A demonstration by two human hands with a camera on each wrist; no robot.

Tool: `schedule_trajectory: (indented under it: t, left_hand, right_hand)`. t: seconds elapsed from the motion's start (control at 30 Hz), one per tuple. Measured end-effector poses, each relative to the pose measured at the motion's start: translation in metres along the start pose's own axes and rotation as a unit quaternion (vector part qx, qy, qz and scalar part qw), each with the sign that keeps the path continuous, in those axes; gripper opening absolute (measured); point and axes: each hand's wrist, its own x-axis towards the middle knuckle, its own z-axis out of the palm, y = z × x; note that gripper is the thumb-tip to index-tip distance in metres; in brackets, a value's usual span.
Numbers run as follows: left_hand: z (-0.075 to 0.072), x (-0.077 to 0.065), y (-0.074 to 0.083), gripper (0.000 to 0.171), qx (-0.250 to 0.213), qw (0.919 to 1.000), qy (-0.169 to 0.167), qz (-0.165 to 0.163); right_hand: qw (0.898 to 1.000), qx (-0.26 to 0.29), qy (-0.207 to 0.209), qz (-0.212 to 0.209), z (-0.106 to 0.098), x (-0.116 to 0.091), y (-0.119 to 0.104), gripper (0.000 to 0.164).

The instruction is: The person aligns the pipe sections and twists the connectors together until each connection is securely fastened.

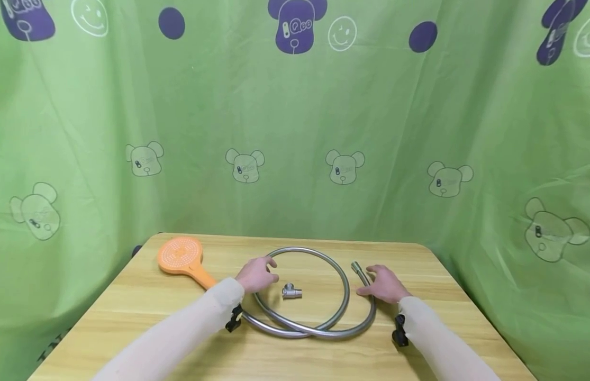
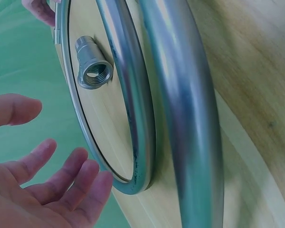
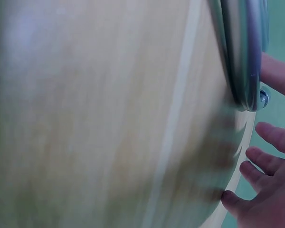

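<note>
A silver metal shower hose (image 1: 344, 296) lies coiled on the wooden table (image 1: 142, 338). Inside its loop sits a small chrome tee fitting (image 1: 291, 291), whose threaded opening shows in the left wrist view (image 2: 96, 76). My left hand (image 1: 256, 275) hovers at the loop's left side, fingers spread and loosely bent, holding nothing. At the hose's free end with its metal connector (image 1: 356, 267), my right hand (image 1: 387, 284) reaches around the tube with thumb and fingers apart; whether it touches the tube I cannot tell. An orange shower head (image 1: 180, 255) lies at the left, its handle partly behind my left forearm.
A green curtain (image 1: 295, 116) with printed bear heads surrounds the table's back and sides. The table's far edge (image 1: 295, 237) runs just beyond the hose loop. Black wrist cameras (image 1: 400, 331) hang under both forearms.
</note>
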Motion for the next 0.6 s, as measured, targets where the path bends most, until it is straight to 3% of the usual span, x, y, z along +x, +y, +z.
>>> schedule_trajectory:
  t: [0.27,0.6]
  left_hand:
    - [0.002,0.000,0.004,0.042,-0.001,1.0000,-0.008,0.002]
    - [0.010,0.003,0.005,0.043,0.018,0.9993,-0.031,0.013]
  right_hand:
    - [1.000,-0.006,-0.023,0.011,-0.003,0.000,0.001,0.092]
    - [0.999,0.011,-0.036,0.010,-0.005,-0.004,-0.004,0.081]
